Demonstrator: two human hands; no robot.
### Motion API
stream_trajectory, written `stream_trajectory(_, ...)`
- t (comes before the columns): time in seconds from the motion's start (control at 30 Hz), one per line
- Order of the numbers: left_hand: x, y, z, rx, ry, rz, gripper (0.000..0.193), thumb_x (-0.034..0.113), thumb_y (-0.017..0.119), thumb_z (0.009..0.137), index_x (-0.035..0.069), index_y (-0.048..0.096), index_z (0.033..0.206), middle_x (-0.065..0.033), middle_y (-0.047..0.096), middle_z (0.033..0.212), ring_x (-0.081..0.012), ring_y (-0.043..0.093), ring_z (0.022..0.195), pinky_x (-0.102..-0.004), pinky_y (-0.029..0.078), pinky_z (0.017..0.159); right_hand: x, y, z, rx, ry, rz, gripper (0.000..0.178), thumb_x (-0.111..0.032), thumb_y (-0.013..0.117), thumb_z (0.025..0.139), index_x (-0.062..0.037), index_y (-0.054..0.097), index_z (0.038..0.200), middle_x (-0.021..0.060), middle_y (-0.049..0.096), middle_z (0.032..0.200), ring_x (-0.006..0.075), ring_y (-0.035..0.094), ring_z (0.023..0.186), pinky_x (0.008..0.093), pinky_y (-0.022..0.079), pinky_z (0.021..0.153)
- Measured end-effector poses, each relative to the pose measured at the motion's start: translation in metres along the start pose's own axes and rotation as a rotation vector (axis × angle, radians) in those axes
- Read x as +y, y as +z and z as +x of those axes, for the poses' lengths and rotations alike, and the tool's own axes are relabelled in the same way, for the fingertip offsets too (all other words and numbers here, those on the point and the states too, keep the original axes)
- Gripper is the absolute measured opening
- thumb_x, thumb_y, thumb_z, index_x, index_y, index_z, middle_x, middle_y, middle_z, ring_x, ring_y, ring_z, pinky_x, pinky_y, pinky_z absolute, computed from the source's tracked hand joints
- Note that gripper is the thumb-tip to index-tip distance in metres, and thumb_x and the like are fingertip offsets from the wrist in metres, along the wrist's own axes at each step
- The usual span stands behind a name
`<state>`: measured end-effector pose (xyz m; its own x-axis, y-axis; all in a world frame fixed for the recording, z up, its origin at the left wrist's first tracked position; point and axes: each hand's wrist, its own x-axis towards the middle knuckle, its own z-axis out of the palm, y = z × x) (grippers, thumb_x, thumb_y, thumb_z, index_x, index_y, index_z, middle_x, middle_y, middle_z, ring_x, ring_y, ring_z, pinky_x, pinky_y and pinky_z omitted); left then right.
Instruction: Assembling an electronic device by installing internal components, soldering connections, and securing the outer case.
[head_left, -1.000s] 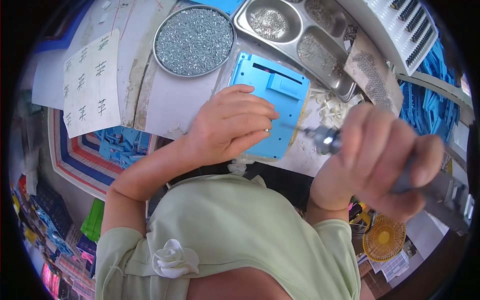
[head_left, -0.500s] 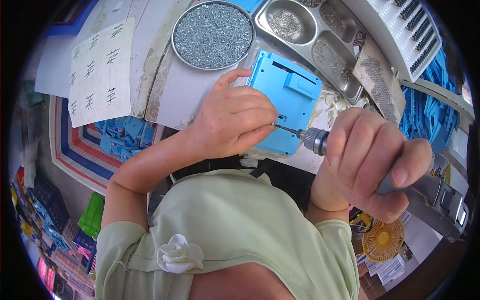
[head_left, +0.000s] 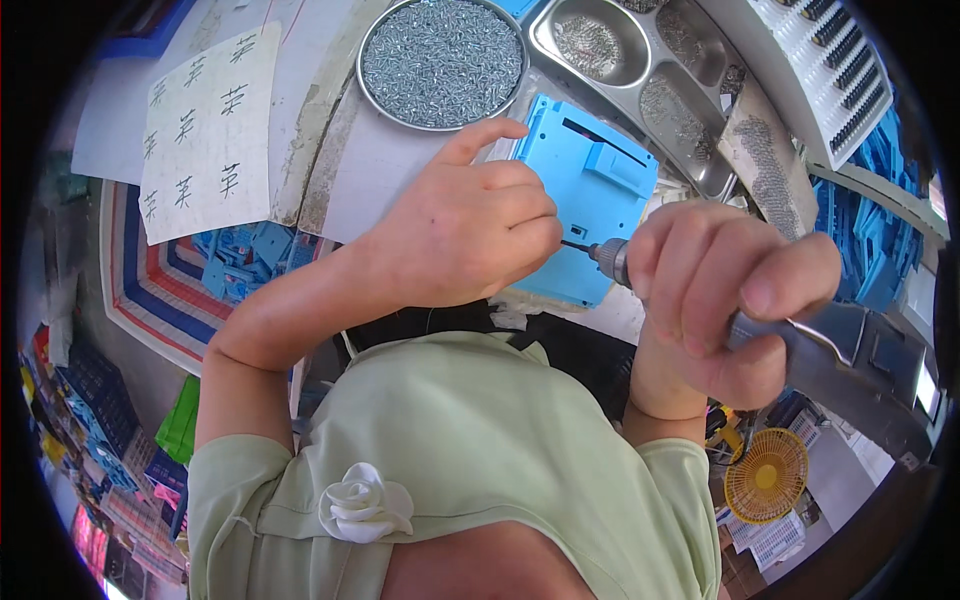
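My right hand (head_left: 735, 300) is wrapped round a dark electric screwdriver (head_left: 850, 350) with a metal chuck. Its thin bit points left over a light-blue plastic housing (head_left: 570, 180), which lies flat on the worktable and has a slot and a raised block. Beside the bit's tip is my left hand (head_left: 480, 225), its thumb hidden below and most fingers curled together, the index finger reaching to the housing's left edge. Those fingers hide the tip, so whatever they pinch cannot be made out.
A round metal bowl of screws (head_left: 440, 65) stands at the back, beside a compartmented steel tray (head_left: 640, 75) of small metal parts. A white rack (head_left: 790, 60) with dark parts is at far right. Blue parts (head_left: 250, 262) fill a striped bag at left; a yellow fan (head_left: 766, 475) sits lower right.
The screwdriver and my right hand have shifted slightly left and down, bringing the chuck nearer my left fingers. The left fingers now cover the bit's tip, where a small shiny piece showed before.
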<state>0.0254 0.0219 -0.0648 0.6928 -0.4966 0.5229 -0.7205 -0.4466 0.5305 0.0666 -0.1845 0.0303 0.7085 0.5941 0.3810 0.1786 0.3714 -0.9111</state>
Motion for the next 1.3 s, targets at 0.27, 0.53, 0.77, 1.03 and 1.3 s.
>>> stream_trajectory(0.27, -0.008, -0.033, 0.004, 0.03, -0.249, -0.066, 0.015, 0.01, 0.079, 0.079, 0.009, 0.068, 0.089, -0.0022, 0.069, 0.088, -0.0218, 0.067, 0.086, -0.0433, 0.047, 0.094, 0.012, -0.005, 0.013, 0.086, -0.106, -0.067, 0.017, -0.02, 0.056, 0.104, -0.009, 0.054, 0.116, -0.0016, 0.051, 0.066, 0.0139, 0.048, 0.056, 0.0354, 0.043, 0.06)
stream_trajectory(0.53, -0.002, 0.008, -0.013, 0.054, -0.191, -0.128, 0.014, 0.008, 0.076, 0.086, 0.011, 0.065, 0.094, -0.0032, 0.075, 0.115, -0.0202, 0.07, 0.114, -0.0432, 0.043, 0.099, 0.072, -0.035, 0.054, 0.143, -0.19, -0.035, 0.015, -0.017, 0.052, 0.103, -0.0047, 0.054, 0.111, 0.002, 0.045, 0.067, 0.0154, 0.043, 0.057, 0.0374, 0.044, 0.063)
stream_trajectory(0.77, 0.001, 0.026, -0.024, 0.121, -0.194, -0.014, 0.015, 0.01, 0.075, 0.087, 0.013, 0.064, 0.096, -0.0001, 0.074, 0.123, -0.0168, 0.068, 0.121, -0.0402, 0.041, 0.095, 0.091, -0.031, 0.06, 0.134, -0.17, -0.103, 0.012, -0.012, 0.058, 0.101, -0.0037, 0.051, 0.104, 0.0032, 0.048, 0.065, 0.0142, 0.046, 0.056, 0.0367, 0.045, 0.06)
stream_trajectory(1.03, 0.002, 0.024, -0.023, 0.088, -0.244, 0.008, 0.016, 0.013, 0.077, 0.087, 0.014, 0.064, 0.097, 0.0029, 0.074, 0.123, -0.0117, 0.069, 0.118, -0.0368, 0.037, 0.082, 0.083, -0.02, 0.063, 0.115, -0.078, -0.117, 0.013, -0.01, 0.059, 0.101, -0.0051, 0.048, 0.097, 0.0026, 0.049, 0.063, 0.0124, 0.044, 0.055, 0.0356, 0.044, 0.058)
stream_trajectory(1.3, 0.003, 0.024, -0.018, 0.168, -0.261, 0.024, 0.018, 0.013, 0.077, 0.083, 0.014, 0.06, 0.086, 0.0038, 0.076, 0.112, -0.0079, 0.071, 0.112, -0.0338, 0.037, 0.075, 0.083, -0.009, 0.04, 0.127, -0.096, -0.43, 0.019, -0.013, 0.061, 0.101, -0.0058, 0.045, 0.095, 0.0033, 0.05, 0.062, 0.012, 0.044, 0.052, 0.0322, 0.041, 0.054)
